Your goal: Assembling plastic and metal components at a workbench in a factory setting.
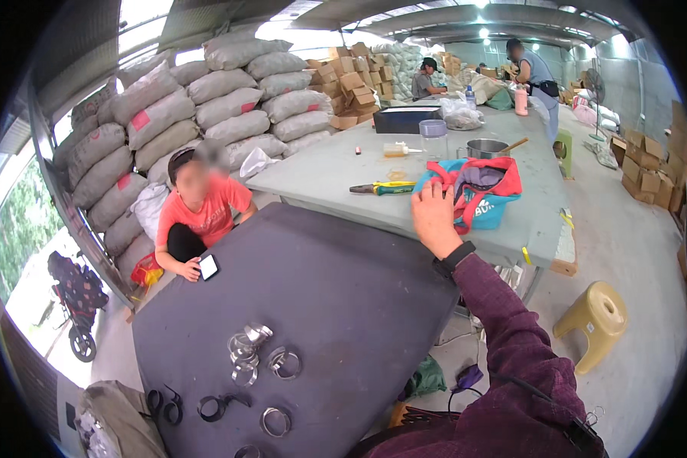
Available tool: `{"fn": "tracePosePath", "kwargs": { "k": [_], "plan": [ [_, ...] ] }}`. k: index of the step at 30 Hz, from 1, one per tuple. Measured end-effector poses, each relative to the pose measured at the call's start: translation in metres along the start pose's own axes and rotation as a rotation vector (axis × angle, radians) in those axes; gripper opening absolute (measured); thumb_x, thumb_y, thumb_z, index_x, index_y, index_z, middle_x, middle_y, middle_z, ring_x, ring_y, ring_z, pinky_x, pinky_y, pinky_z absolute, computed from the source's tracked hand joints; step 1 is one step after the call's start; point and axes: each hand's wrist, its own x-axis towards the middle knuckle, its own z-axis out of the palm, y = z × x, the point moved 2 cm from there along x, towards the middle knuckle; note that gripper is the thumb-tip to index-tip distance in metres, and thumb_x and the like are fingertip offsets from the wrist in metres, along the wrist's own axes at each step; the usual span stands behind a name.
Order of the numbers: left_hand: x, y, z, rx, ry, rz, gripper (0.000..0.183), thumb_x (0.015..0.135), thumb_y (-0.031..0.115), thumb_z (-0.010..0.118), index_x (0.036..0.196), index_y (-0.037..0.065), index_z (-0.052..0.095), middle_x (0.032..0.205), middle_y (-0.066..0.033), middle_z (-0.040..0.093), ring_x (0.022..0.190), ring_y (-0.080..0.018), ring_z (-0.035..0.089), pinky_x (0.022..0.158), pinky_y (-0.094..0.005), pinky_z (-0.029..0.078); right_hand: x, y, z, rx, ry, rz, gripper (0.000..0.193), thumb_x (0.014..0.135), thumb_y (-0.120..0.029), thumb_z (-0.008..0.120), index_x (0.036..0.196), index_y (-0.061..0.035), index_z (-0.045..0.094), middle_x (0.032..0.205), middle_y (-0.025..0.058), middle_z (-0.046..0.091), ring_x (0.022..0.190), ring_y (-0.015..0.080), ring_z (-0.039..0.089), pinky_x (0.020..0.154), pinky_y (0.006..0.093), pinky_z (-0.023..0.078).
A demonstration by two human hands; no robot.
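Note:
My right hand (433,221) reaches over the grey table (320,164) from the lower right, in a purple sleeve with a black band at the wrist. Its bent fingers close on the near left edge of a small blue and red cloth bag (490,210). Dark purple cloth (481,178) shows in the bag's mouth. Just left of the bag lie pliers (383,188) with yellow and green handles. Several metal hoop clamps (244,355) and black straps (214,408) lie on the nearer dark-covered table (343,305). My left hand is out of view.
A seated person (206,206) in an orange shirt holds a phone (208,266) at the dark table's left edge. A metal pot (486,148), clear jar (433,141) and black box (408,118) stand beyond the bag. A yellow stool (595,320) is at right; stacked sacks (221,107) line the left.

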Motion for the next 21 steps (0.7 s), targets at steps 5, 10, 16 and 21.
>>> {"fn": "tracePosePath", "kwargs": {
  "k": [5, 10, 16, 21],
  "plan": [
    [0.004, -0.009, -0.003, 0.014, 0.019, 0.034, 0.026, 0.094, 0.021, 0.057, 0.074, 0.004, 0.053, 0.058, -0.005, 0.056, 0.046, -0.0132, 0.052, 0.045, -0.0256, 0.041, -0.017, -0.011, -0.016, 0.16, 0.251, -0.079, 0.031, 0.08, -0.016, 0.057, 0.107, -0.0015, 0.061, 0.126, 0.0214, 0.052, 0.123, 0.0379, 0.044, 0.105, 0.0598, 0.028],
    [0.001, -0.007, -0.002, -0.053, 0.038, -0.044, 0.026, 0.092, 0.019, 0.058, 0.072, 0.004, 0.053, 0.058, -0.0048, 0.056, 0.046, -0.013, 0.051, 0.045, -0.0265, 0.042, -0.078, -0.036, -0.017, 0.53, 0.193, -0.314, 0.033, 0.078, -0.014, 0.062, 0.109, -0.0018, 0.058, 0.122, 0.0181, 0.052, 0.122, 0.0361, 0.044, 0.107, 0.0543, 0.028],
    [-0.006, 0.008, -0.001, 0.483, 0.17, 0.471, 0.029, 0.09, 0.02, 0.062, 0.073, -0.001, 0.052, 0.059, -0.014, 0.053, 0.051, -0.0223, 0.048, 0.052, -0.0372, 0.043, -0.171, -0.035, 0.009, 0.78, -0.188, -0.268, 0.034, 0.082, -0.019, 0.064, 0.111, -0.0018, 0.058, 0.113, 0.0151, 0.057, 0.112, 0.0333, 0.05, 0.099, 0.0461, 0.037],
    [-0.006, 0.006, -0.002, 0.577, 0.179, 0.496, 0.031, 0.091, 0.022, 0.061, 0.074, -0.001, 0.051, 0.061, -0.0174, 0.05, 0.053, -0.0302, 0.045, 0.053, -0.0411, 0.041, -0.201, -0.039, 0.022, 0.958, -0.265, -0.117, 0.035, 0.085, -0.026, 0.061, 0.106, 0.0017, 0.061, 0.108, 0.0179, 0.06, 0.101, 0.0361, 0.053, 0.094, 0.0448, 0.038]
  ]
}}
